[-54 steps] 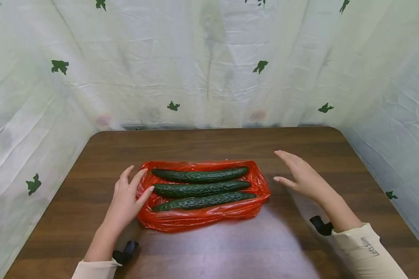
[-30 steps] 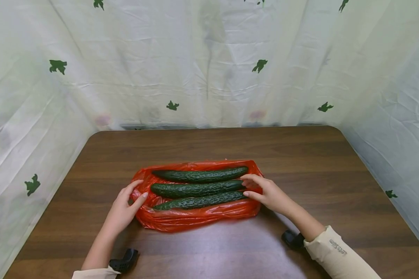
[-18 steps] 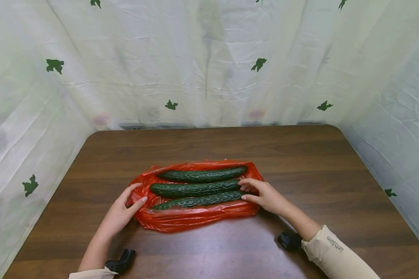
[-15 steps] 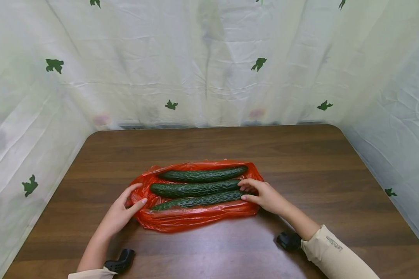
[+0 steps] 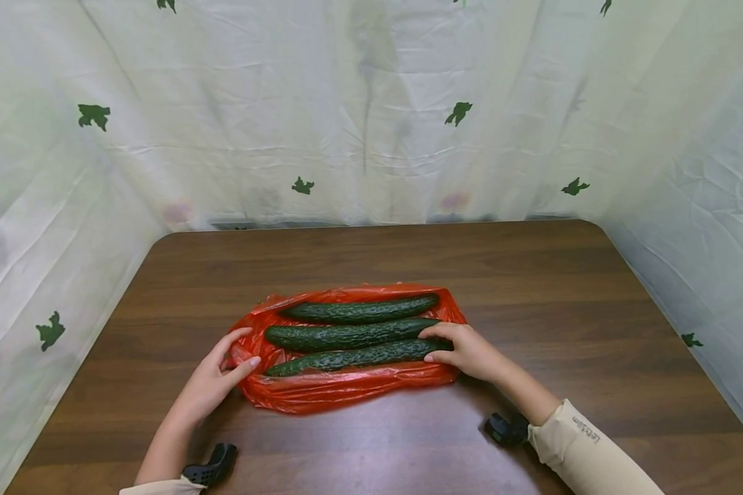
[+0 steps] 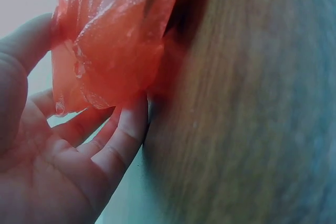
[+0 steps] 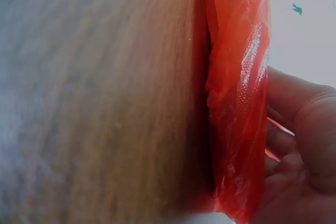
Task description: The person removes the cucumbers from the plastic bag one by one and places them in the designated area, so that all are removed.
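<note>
Left hand (image 5: 209,381) holds the red bag (image 5: 334,393) at its nine o'clock end; right hand (image 5: 473,352), at three, grips the nearest cucumber (image 5: 359,355) by its end. Best, I judge: steady the film left, draw right smoothly, sparing the middle cucumber (image 5: 347,335) and far cucumber (image 5: 362,311), toward twelve.

dark green cucumbers (image 5: 347,335), red bag (image 5: 328,395)
</note>
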`<state>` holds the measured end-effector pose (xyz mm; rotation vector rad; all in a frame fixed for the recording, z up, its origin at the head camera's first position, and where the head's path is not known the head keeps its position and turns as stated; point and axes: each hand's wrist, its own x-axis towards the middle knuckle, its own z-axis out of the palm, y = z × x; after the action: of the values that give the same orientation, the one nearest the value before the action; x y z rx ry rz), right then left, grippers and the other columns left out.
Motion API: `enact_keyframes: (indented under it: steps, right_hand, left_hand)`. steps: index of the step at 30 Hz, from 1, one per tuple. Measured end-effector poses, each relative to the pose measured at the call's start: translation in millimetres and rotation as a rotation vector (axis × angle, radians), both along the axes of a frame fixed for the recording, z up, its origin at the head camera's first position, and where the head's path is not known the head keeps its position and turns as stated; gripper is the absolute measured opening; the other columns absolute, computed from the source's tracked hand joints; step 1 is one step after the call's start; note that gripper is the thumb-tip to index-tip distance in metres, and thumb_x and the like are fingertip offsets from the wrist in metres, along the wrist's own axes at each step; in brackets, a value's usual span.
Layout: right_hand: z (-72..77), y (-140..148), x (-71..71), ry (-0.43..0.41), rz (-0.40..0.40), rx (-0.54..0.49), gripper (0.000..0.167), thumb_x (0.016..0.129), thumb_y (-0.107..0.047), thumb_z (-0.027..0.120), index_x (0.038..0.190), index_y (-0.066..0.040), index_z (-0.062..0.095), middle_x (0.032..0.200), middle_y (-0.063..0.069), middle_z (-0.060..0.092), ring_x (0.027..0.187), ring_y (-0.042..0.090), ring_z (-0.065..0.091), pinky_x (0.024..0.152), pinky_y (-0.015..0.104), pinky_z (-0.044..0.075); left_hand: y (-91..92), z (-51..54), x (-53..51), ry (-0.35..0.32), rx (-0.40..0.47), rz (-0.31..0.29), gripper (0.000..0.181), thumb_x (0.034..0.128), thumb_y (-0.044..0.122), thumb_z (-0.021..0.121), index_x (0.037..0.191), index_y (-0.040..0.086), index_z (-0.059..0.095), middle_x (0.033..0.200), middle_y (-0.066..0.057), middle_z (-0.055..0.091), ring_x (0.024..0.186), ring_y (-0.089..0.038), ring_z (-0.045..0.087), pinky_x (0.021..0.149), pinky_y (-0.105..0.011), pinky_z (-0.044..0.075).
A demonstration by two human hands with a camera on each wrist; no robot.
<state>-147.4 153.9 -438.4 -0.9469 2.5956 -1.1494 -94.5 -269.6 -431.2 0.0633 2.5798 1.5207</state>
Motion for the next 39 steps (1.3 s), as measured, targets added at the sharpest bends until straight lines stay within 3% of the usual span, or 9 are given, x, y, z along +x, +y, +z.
enact_keyframes:
  steps: [8, 14, 19, 23, 28, 33, 35, 39]
  right_hand:
    - [4.1, 1, 0.6, 0.054, 0.016, -0.036, 0.033, 0.08, -0.019, 0.069, 0.111, -0.013, 0.059, 0.116, 0.002, 0.056, 0.114, 0.023, 0.047, 0.091, 0.042, 0.039]
    - [7.4, 1, -0.2, 0.007, -0.011, -0.123, 0.036, 0.078, -0.02, 0.07, 0.112, -0.013, 0.06, 0.117, 0.002, 0.056, 0.111, 0.019, 0.047, 0.091, 0.041, 0.039]
    - [10.8, 0, -0.3, -0.032, -0.053, -0.135, 0.037, 0.077, -0.019, 0.07, 0.112, -0.011, 0.062, 0.113, 0.002, 0.058, 0.104, 0.018, 0.051, 0.087, 0.038, 0.042]
    - [23.5, -4, 4.8, -0.069, -0.068, -0.157, 0.033, 0.078, -0.01, 0.07, 0.109, -0.005, 0.062, 0.109, 0.008, 0.059, 0.095, 0.02, 0.053, 0.081, 0.034, 0.045]
    - [46.1, -9, 15.0, -0.085, -0.068, -0.256, 0.03, 0.077, -0.001, 0.068, 0.106, 0.002, 0.061, 0.106, 0.013, 0.059, 0.089, 0.019, 0.053, 0.074, 0.028, 0.047]
    - [49.2, -8, 17.7, -0.074, -0.07, -0.339, 0.029, 0.078, 0.002, 0.067, 0.106, 0.003, 0.06, 0.106, 0.014, 0.06, 0.09, 0.017, 0.053, 0.072, 0.026, 0.046]
    - [48.8, -6, 18.2, -0.078, -0.084, -0.344, 0.029, 0.078, 0.001, 0.066, 0.107, 0.001, 0.06, 0.107, 0.012, 0.06, 0.084, 0.015, 0.052, 0.067, 0.026, 0.046]
    - [51.9, -1, 20.0, -0.089, -0.104, -0.358, 0.03, 0.08, 0.001, 0.064, 0.11, 0.001, 0.058, 0.105, 0.012, 0.06, 0.054, 0.009, 0.041, 0.052, 0.026, 0.041]
  left_hand:
    - [-0.1, -0.5, 0.3, -0.007, 0.019, 0.003, 0.058, 0.0867, 0.028, 0.06, 0.135, 0.012, 0.032, 0.116, -0.024, 0.05, 0.094, -0.025, 0.057, 0.071, -0.024, 0.049]
    - [-0.9, -1.1, 0.3, -0.008, 0.026, 0.004, 0.058, 0.0866, 0.027, 0.06, 0.135, 0.011, 0.031, 0.115, -0.024, 0.05, 0.092, -0.023, 0.057, 0.071, -0.025, 0.049]
    - [-1.6, -0.5, 0.2, -0.001, 0.053, -0.002, 0.058, 0.0869, 0.023, 0.06, 0.135, 0.009, 0.031, 0.114, -0.025, 0.051, 0.089, -0.018, 0.057, 0.07, -0.025, 0.05]
    - [-1.2, 0.3, 0.8, -0.002, 0.071, -0.006, 0.058, 0.0871, 0.02, 0.06, 0.135, 0.008, 0.03, 0.113, -0.025, 0.051, 0.087, -0.017, 0.058, 0.069, -0.025, 0.05]
    - [-1.0, 0.2, 0.9, -0.003, 0.063, -0.003, 0.059, 0.0872, 0.022, 0.06, 0.136, 0.008, 0.029, 0.116, -0.025, 0.049, 0.091, -0.018, 0.057, 0.071, -0.024, 0.049]
    - [-0.7, -0.2, 0.8, -0.002, 0.061, 0.0, 0.059, 0.087, 0.021, 0.06, 0.135, 0.007, 0.03, 0.119, -0.026, 0.048, 0.094, -0.021, 0.056, 0.072, -0.022, 0.048]
    - [-0.8, -0.3, 0.8, 0.0, 0.064, 0.0, 0.059, 0.0869, 0.02, 0.061, 0.135, 0.006, 0.03, 0.119, -0.026, 0.047, 0.094, -0.02, 0.056, 0.072, -0.021, 0.048]
    - [-2.6, -1.8, 0.2, 0.003, 0.058, 0.001, 0.06, 0.0866, 0.02, 0.061, 0.135, 0.006, 0.03, 0.119, -0.026, 0.047, 0.095, -0.022, 0.055, 0.073, -0.021, 0.048]
